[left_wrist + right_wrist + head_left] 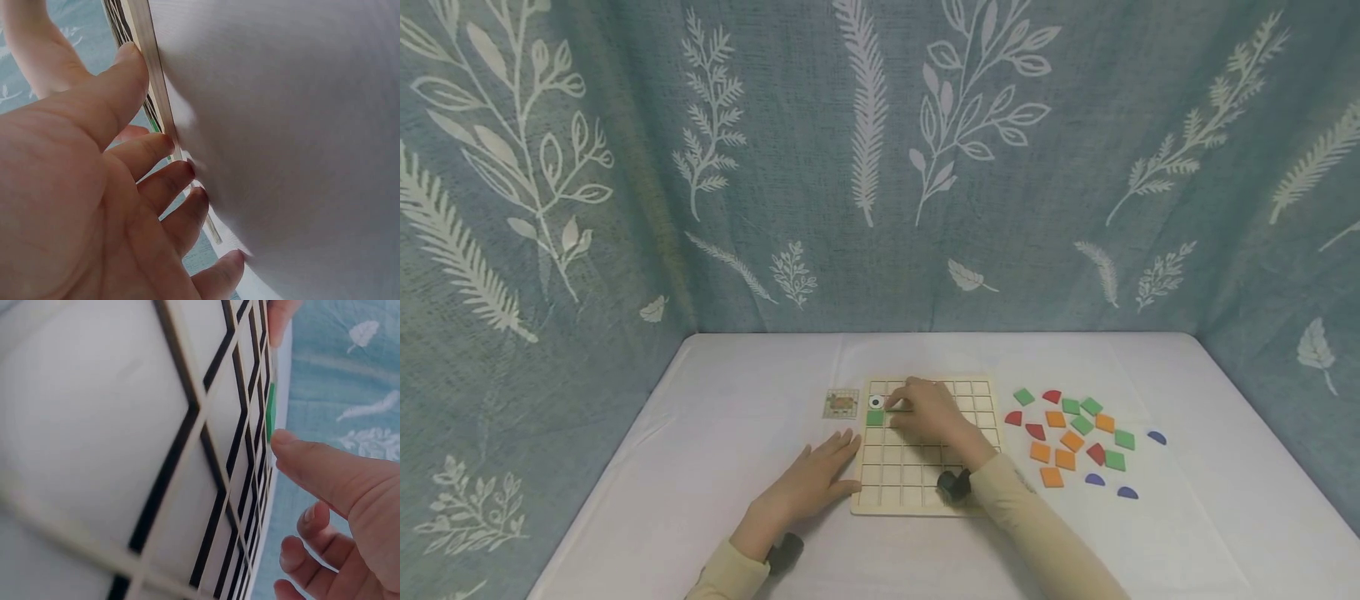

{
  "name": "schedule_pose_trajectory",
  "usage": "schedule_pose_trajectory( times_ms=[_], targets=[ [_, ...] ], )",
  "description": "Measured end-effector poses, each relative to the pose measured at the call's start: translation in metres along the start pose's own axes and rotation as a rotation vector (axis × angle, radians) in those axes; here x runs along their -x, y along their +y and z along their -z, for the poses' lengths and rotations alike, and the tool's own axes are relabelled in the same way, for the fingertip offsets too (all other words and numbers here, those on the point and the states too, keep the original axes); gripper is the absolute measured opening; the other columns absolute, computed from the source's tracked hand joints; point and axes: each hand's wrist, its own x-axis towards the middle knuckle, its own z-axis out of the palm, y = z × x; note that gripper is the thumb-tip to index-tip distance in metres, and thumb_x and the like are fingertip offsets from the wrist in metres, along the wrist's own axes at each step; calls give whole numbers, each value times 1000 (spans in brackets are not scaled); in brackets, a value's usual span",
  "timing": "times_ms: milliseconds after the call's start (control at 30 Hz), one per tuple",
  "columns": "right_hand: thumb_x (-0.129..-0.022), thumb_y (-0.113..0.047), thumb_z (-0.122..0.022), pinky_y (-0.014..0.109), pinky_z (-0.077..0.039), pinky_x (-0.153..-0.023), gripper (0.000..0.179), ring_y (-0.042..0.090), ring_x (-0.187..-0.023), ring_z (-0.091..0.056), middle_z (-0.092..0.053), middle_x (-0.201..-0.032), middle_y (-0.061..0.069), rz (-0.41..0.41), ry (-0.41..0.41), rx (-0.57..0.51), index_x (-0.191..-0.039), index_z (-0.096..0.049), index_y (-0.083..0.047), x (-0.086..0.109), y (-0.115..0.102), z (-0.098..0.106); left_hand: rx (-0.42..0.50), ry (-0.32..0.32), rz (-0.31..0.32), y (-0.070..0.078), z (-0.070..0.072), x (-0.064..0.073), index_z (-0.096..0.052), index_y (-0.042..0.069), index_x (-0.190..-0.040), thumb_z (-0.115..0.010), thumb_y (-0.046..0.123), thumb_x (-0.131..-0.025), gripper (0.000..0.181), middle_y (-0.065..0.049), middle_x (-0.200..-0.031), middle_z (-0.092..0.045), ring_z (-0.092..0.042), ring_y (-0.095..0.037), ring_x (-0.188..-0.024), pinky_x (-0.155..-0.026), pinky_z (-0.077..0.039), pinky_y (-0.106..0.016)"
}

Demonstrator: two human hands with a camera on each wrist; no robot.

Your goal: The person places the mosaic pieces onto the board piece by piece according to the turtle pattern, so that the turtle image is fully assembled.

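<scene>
At the board's (891, 475) left column, the eye tile (876, 402) and green tile (875, 417) lie just left of the right hand's (931, 410) bent fingers; whether these pinch anything, I cannot tell. Beside the board, the left hand's (812, 479) fingers are spread, thumb at its edge.

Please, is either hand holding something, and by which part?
The left hand holds nothing, only touching the board. Whether the right hand holds anything cannot be told.
</scene>
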Motion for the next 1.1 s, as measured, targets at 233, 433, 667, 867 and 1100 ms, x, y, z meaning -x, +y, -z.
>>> schedule_pose_trajectory(
  times_ms=[233,433,667,867,1100],
  targets=[
    [-79,-27,-74,28,-43,-63,22,10,-70,-54,-60,-80,-3,13,34,2,-98,-72,-18,4,12,7,-1,-3,13,0,-1,0,-35,8,-143,-55,44,-88,68,-12,-150,-30,-23,-31,-139,-112,-15,-59],
    [-79,-23,-74,29,-40,-65,19,12,-74,-55,-60,-81,-3,-27,49,-27,-97,-73,-19,9,21,13,5,0,14,1,0,0,-36,7,-142,-55,43,-87,69,-13,-149,-31,-23,-32,-139,-112,-15,-59],
    [-82,-26,-71,33,-41,-69,18,14,-77,-56,-59,-83,-2,-75,38,-30,-99,-72,-21,18,34,20,8,12,-10,0,0,0,-37,6,-142,-56,42,-87,68,-14,-148,-32,-25,-33,-138,-110,-17,-61],
    [-83,-25,-70,28,-34,-62,18,12,-68,-46,-54,-79,-1,-82,33,-37,-100,-72,-19,26,44,31,11,8,-11,0,1,1,-37,6,-142,-56,42,-88,68,-14,-148,-32,-25,-33,-138,-110,-17,-60],
    [-84,-22,-70,27,-26,-59,20,13,-62,-38,-51,-76,0,-91,34,-39,-103,-71,-16,36,56,43,8,4,-1,0,0,1,-36,7,-142,-55,42,-88,68,-13,-149,-31,-24,-32,-139,-111,-17,-59]
  ],
)
